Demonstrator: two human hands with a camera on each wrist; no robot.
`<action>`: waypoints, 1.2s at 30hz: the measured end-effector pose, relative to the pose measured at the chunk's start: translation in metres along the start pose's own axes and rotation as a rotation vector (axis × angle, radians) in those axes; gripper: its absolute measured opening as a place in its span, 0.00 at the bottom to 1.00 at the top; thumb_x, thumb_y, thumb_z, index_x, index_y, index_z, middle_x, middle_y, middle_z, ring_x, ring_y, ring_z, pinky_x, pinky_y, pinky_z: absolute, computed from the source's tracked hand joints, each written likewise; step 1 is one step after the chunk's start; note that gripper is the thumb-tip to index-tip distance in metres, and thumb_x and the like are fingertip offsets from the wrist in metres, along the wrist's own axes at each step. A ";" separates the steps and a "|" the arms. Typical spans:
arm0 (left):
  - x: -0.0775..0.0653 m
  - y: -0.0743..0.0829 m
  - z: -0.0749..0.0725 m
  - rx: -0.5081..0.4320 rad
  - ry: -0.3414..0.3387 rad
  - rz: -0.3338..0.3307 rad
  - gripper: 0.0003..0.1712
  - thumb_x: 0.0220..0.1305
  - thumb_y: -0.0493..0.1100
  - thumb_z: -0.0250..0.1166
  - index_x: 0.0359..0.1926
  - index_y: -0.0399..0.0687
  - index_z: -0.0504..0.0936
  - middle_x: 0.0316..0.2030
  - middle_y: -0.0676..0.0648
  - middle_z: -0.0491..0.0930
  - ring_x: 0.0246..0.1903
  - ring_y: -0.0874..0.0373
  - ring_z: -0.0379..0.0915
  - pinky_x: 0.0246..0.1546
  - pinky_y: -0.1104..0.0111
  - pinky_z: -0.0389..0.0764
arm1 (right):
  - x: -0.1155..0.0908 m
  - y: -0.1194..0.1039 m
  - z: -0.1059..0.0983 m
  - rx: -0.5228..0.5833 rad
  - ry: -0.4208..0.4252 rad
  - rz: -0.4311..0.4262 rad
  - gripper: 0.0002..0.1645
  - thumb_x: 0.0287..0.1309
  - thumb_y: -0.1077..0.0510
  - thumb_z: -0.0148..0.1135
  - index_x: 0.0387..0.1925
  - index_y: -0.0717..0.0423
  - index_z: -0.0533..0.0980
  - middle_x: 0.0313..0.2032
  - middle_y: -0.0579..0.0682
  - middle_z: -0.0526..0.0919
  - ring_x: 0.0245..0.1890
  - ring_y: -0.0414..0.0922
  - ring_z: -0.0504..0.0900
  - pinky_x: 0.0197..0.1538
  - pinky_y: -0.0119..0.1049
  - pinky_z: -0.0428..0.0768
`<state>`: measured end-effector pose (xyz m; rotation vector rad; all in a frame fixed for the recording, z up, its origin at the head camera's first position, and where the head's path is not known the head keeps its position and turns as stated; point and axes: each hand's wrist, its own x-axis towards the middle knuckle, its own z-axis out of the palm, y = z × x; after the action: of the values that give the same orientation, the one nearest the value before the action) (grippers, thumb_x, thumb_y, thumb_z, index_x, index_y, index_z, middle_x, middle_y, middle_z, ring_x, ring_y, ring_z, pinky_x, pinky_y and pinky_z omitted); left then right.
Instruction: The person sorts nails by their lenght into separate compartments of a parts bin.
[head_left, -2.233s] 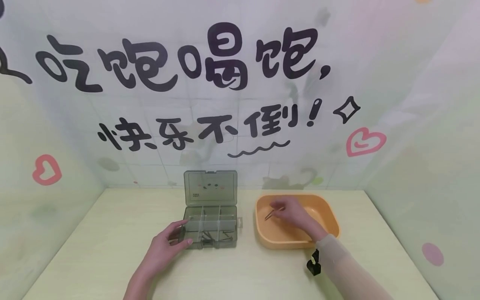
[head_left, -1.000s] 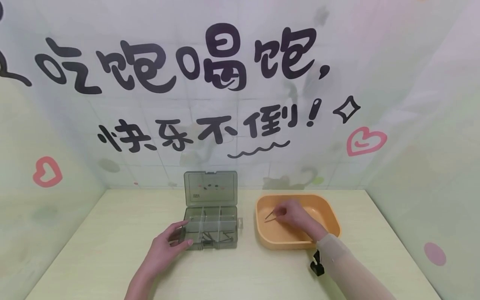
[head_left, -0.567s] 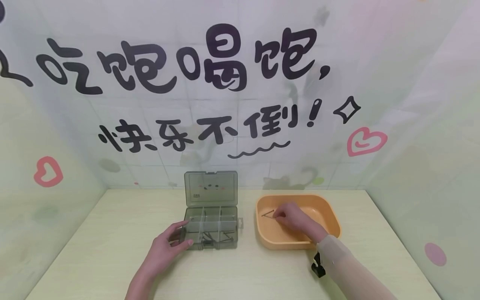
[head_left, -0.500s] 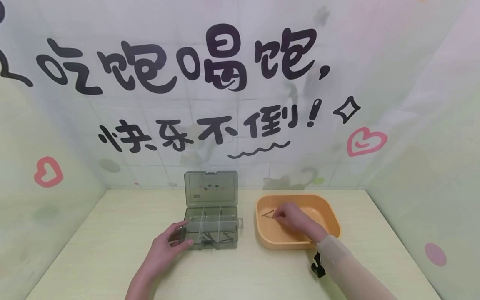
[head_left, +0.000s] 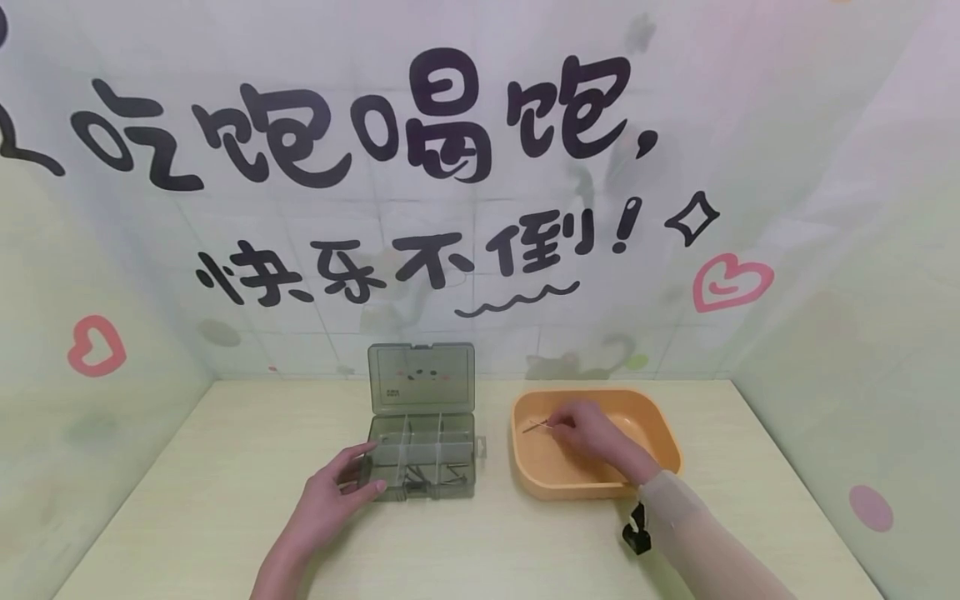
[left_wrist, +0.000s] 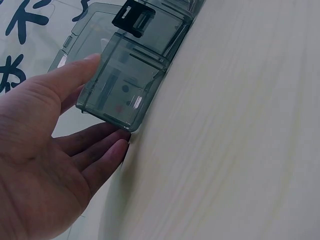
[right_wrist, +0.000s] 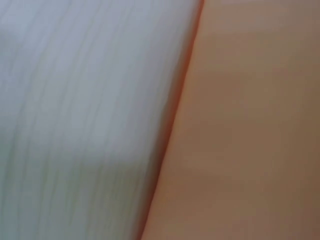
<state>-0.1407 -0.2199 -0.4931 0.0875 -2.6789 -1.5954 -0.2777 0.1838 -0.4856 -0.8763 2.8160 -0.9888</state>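
My left hand [head_left: 330, 496] holds the left end of a smoky grey compartment box [head_left: 420, 452] with its lid up. In the left wrist view, the thumb of my left hand [left_wrist: 55, 140] lies on the front of the box [left_wrist: 120, 82] and the fingers sit at its end wall. Several screws [head_left: 453, 475] lie in the front compartments. Inside a shallow orange tray [head_left: 570, 490], my right hand [head_left: 588, 429] pinches a thin screw [head_left: 536, 427] near the left side; another thin piece crosses it. The right wrist view shows only the tray wall [right_wrist: 250, 125] and tabletop.
The pale wooden table [head_left: 495, 550] is bounded by printed cloth walls [head_left: 480, 325]. The box's raised lid [head_left: 422, 379] stands close to the back wall. A black clip-like piece [head_left: 637, 533] is by the right sleeve. A gap separates the box from the tray.
My right hand has shifted slightly within the tray, and the thin screws at its fingertips have changed angle, from a spread V to nearly overlapping. My left hand has stayed on the box.
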 end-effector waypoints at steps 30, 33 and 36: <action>-0.001 0.000 -0.002 -0.008 -0.006 0.012 0.36 0.65 0.43 0.74 0.71 0.47 0.72 0.64 0.29 0.74 0.64 0.35 0.71 0.62 0.49 0.78 | 0.002 -0.047 -0.009 0.082 0.093 -0.161 0.07 0.65 0.69 0.64 0.41 0.64 0.86 0.40 0.55 0.88 0.40 0.47 0.85 0.44 0.41 0.86; 0.000 0.000 -0.001 -0.005 -0.008 0.014 0.36 0.65 0.43 0.74 0.71 0.47 0.72 0.64 0.29 0.73 0.64 0.35 0.70 0.62 0.49 0.78 | 0.005 -0.054 -0.007 0.082 0.081 -0.153 0.08 0.66 0.69 0.64 0.43 0.62 0.86 0.42 0.52 0.89 0.41 0.46 0.86 0.47 0.40 0.86; -0.001 -0.001 -0.001 -0.006 -0.010 0.011 0.36 0.65 0.44 0.74 0.71 0.47 0.72 0.64 0.29 0.73 0.65 0.35 0.70 0.62 0.49 0.78 | 0.008 -0.060 -0.002 0.087 0.074 -0.170 0.08 0.65 0.70 0.65 0.42 0.62 0.86 0.41 0.51 0.89 0.40 0.45 0.86 0.46 0.37 0.86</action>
<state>-0.1397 -0.2215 -0.4935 0.0651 -2.6767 -1.6058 -0.2548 0.1430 -0.4477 -1.1062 2.7708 -1.1784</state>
